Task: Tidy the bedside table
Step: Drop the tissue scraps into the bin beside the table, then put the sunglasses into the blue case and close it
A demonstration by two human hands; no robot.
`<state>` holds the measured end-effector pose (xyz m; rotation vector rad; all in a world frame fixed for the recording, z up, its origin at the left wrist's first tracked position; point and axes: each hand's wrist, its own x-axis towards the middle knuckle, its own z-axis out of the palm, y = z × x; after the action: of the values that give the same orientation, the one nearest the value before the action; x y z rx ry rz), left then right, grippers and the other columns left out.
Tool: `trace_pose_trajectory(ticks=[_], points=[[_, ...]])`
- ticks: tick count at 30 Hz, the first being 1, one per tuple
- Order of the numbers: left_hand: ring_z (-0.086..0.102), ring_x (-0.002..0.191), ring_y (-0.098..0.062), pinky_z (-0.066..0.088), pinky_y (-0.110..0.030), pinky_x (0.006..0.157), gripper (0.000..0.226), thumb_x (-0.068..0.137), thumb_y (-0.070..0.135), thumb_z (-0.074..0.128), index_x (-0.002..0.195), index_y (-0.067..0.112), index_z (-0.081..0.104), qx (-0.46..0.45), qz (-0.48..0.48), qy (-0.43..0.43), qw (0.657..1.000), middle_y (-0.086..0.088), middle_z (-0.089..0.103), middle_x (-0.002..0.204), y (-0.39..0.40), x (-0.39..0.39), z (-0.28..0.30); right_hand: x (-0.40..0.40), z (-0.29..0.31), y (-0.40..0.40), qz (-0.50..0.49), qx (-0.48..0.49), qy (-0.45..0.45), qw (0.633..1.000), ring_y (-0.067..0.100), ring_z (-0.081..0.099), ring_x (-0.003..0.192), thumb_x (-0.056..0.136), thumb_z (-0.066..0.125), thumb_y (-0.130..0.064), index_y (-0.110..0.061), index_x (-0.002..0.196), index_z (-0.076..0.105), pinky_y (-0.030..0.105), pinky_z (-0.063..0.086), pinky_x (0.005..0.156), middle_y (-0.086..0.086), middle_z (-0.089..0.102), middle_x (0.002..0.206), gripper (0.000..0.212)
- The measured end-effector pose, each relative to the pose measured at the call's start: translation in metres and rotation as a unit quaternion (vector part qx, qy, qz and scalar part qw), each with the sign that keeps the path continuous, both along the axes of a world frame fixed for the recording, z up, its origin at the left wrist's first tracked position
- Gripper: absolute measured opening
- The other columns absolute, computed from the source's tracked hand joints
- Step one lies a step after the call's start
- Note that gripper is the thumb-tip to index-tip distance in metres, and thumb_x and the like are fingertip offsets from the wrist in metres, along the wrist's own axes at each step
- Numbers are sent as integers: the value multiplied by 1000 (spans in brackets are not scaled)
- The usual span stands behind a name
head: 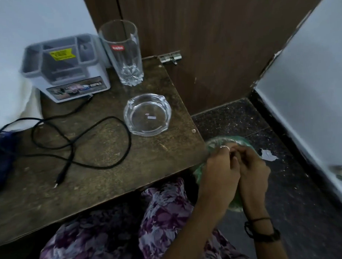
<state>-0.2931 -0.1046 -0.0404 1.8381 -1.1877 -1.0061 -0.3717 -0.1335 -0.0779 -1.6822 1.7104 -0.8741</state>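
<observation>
The bench (102,182) is a scuffed, dusty brown wood slab, and most of the clutter sits toward its back, probably to keep the front free. A tall clear drinking glass (123,53) with a faceted base stands upright by the grey plastic organizer (65,67); a chunky glass ashtray (147,114) sits nearer the right edge. A black cable (79,142) sprawls loose in loops. Off the bench's right corner, both hands pinch a thin crinkly green plastic bag (230,141): left hand (219,174) and right hand (253,171) grip its rim, likely holding it open for rubbish.
</observation>
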Motion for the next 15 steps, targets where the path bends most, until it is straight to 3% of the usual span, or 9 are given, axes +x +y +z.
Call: trace_pose_trajectory(ticks=[3, 7, 9, 12, 15], points=[[62, 97, -15, 51, -36, 87, 21, 93, 16, 47, 111, 15, 57, -84, 79, 17, 993, -3, 65, 107, 27, 32, 29, 34, 36, 17, 64, -57, -62, 994, 5, 59, 62, 92, 55, -10, -17, 93, 66, 11, 42, 56, -15, 61, 71, 14], [61, 91, 3, 48, -10, 77, 22, 92, 12, 51, 106, 25, 61, -150, 150, 29, 977, 9, 68, 102, 69, 90, 69, 89, 79, 39, 158, -71, -139, 975, 0, 64, 75, 92, 55, -21, -25, 93, 66, 11, 47, 65, -16, 68, 80, 12], [62, 90, 6, 44, -4, 74, 25, 91, 8, 52, 100, 29, 60, -179, 181, 18, 967, 15, 67, 96, 87, 120, 81, 121, 91, 49, 205, -84, -148, 964, 3, 64, 76, 91, 57, -20, -21, 94, 69, 13, 48, 67, -13, 69, 81, 12], [62, 87, 5, 44, -3, 72, 22, 90, 5, 52, 102, 21, 61, -180, 236, -11, 955, 12, 67, 94, 113, 164, 86, 172, 97, 69, 287, -91, -134, 944, 5, 64, 75, 90, 58, -21, -22, 94, 67, 18, 48, 68, -11, 69, 80, 10], [61, 89, 1, 46, -11, 77, 24, 89, 7, 52, 106, 23, 59, -161, 290, -90, 939, 9, 67, 97, 141, 201, 79, 218, 96, 87, 380, -98, -105, 914, 10, 64, 76, 87, 59, -18, -20, 96, 66, 25, 49, 69, -3, 71, 87, 11]])
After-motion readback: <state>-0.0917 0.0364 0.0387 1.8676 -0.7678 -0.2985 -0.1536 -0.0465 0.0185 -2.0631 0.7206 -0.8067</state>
